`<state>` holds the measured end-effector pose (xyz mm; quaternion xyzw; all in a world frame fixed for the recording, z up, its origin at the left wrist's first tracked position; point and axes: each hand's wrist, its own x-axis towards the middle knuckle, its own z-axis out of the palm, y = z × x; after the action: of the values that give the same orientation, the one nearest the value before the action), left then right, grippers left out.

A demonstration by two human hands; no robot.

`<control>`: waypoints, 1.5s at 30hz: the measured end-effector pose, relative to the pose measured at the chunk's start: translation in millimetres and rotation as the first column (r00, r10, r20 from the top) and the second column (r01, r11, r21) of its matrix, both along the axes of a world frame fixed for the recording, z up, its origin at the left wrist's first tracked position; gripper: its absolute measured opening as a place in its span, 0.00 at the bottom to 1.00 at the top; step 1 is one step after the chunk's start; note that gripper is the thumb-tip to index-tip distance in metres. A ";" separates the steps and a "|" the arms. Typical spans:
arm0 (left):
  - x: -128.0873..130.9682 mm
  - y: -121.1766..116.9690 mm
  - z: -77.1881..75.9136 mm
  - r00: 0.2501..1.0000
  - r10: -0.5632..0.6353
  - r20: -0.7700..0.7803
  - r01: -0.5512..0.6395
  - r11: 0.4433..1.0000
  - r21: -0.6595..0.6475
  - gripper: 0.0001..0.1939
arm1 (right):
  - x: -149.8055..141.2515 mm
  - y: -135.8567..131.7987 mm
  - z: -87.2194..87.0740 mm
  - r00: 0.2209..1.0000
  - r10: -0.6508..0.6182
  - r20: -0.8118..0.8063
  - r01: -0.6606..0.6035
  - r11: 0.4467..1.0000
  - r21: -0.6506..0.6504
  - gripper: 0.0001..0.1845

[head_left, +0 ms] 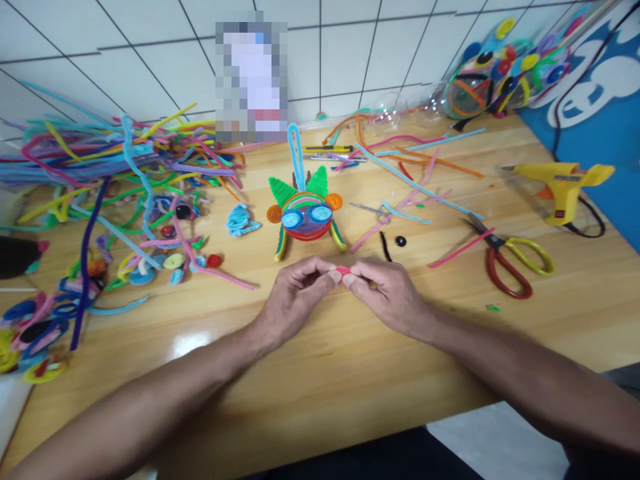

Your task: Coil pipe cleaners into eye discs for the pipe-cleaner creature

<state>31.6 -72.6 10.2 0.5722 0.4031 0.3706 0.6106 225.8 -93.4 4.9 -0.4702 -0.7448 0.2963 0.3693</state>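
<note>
Between the fingertips of both hands is a short red pipe cleaner piece (343,271), mostly covered by the fingers. My left hand (303,287) pinches its left end, and my right hand (380,287) pinches the right one. Just beyond them stands a pipe cleaner figure (306,217) with green pointed ears, blue oval eyes, orange coiled discs at its sides and a light blue loop on top. A black pipe cleaner bit (385,247) and a small black disc (401,241) lie beyond my right hand.
Scissors (507,263) and a yellow glue gun (560,190) lie to the right. A heap of pipe cleaners (100,160) and coiled pieces fills the left. A utility knife (327,149), small scissors (377,212) and clear plastic balls (390,110) are towards the tiled wall.
</note>
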 end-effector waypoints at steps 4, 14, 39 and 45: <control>0.1 -0.8 0.9 1.000 0.007 -0.001 -0.007 1.000 -0.008 0.08 | -0.4 0.5 0.9 1.000 0.007 -0.001 -0.007 1.000 0.003 0.17; 0.0 -0.6 0.1 1.000 0.002 0.003 -0.002 1.000 -0.014 0.08 | 0.0 0.4 -1.0 1.000 0.014 -0.001 -0.014 1.000 0.014 0.16; 0.7 0.0 -0.7 1.000 -0.012 0.021 0.012 1.000 -0.016 0.11 | 1.2 0.7 -4.1 1.000 0.017 0.024 -0.016 1.000 -0.016 0.14; 0.2 0.7 -0.7 1.000 -0.008 0.026 0.009 0.999 -0.034 0.11 | 0.6 0.4 -4.5 0.999 -0.001 0.034 0.003 0.999 -0.048 0.14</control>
<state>31.8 -72.0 9.5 0.5587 0.3990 0.3686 0.6267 226.4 -93.0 0.4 -0.4848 -0.7432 0.3058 0.3453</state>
